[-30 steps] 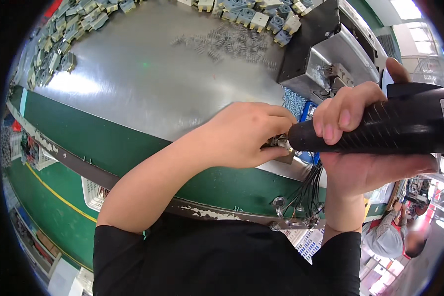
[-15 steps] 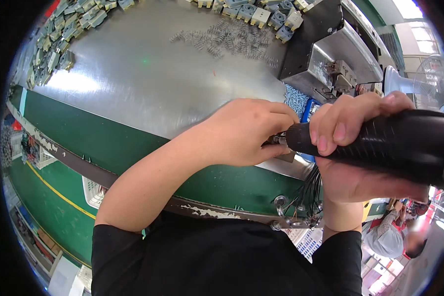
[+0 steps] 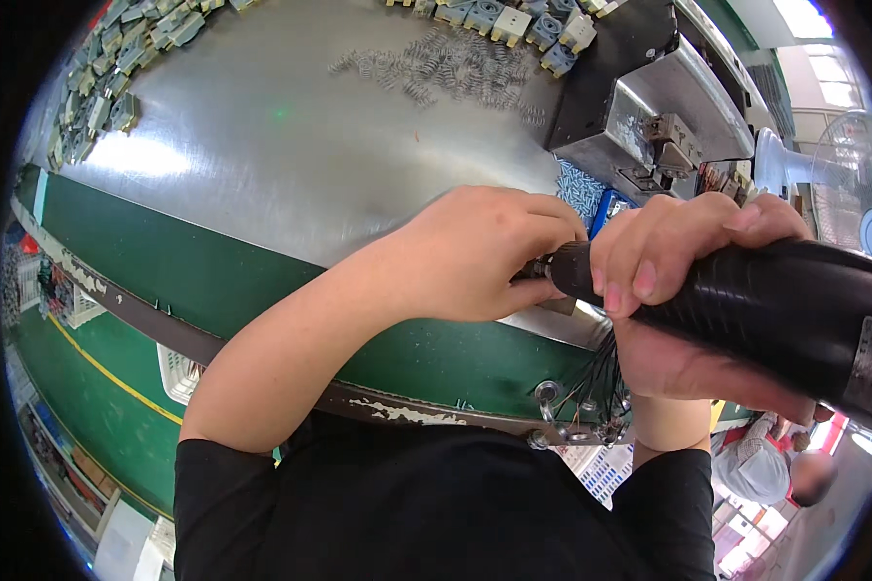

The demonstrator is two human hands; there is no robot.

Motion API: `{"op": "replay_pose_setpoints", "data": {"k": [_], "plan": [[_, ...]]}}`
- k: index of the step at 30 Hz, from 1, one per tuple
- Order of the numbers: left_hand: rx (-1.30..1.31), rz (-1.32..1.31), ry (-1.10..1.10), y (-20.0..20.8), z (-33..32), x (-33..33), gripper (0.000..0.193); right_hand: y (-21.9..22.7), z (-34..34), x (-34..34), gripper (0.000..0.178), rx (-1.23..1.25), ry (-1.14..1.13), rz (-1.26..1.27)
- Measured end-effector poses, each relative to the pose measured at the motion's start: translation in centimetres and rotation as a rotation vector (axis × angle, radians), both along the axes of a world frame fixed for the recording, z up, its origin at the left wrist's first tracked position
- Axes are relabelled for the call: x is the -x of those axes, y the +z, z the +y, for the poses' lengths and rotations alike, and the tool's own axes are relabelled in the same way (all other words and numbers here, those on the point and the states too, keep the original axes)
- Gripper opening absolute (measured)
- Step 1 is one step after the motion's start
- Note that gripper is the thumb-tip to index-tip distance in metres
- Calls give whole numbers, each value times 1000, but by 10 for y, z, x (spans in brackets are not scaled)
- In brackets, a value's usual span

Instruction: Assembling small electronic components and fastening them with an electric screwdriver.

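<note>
A thick black electric screwdriver (image 3: 777, 295) lies across the right side, gripped by my right hand (image 3: 683, 237) with the fingers wrapped over its body. Its narrow front end points left and meets the fingertips of my left hand (image 3: 494, 250). Those left fingers are closed in a pinch at the driver's tip. What they hold is mostly hidden; a small brownish edge (image 3: 558, 305) shows just below them. Both hands are over the near right edge of the metal work surface (image 3: 262, 136).
Small springs (image 3: 446, 68) lie loose at the back, with grey-and-cream switch-like parts (image 3: 511, 26) behind them and more parts (image 3: 97, 107) piled at far left. Blue-silver screws (image 3: 579, 192) sit beside a metal fixture (image 3: 639, 126). Black cables (image 3: 601, 378) hang near the front edge.
The screwdriver's rear end has swung slightly downward, my right hand moving a little left with it. My left hand stays nearly in place, still pinched at the tip.
</note>
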State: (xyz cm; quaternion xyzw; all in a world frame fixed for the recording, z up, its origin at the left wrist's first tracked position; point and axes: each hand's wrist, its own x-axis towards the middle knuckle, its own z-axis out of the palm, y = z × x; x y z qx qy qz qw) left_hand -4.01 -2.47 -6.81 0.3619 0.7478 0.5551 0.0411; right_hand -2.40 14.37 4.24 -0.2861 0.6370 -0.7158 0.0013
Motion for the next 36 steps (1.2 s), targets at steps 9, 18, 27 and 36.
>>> {"op": "replay_pose_setpoints", "data": {"k": [9,18,27,36], "plan": [[17,77,-10,1,1,2,32,13,6,10,121,31,65,36],[-3,379,133,5,7,-1,37,25,42,18,113,-331,-261,-3],[-65,357,69,6,6,-15,32,7,71,6,62,-570,-362,300],[-40,504,71,13,6,-17,35,0,68,-47,64,-1040,-113,232]]}}
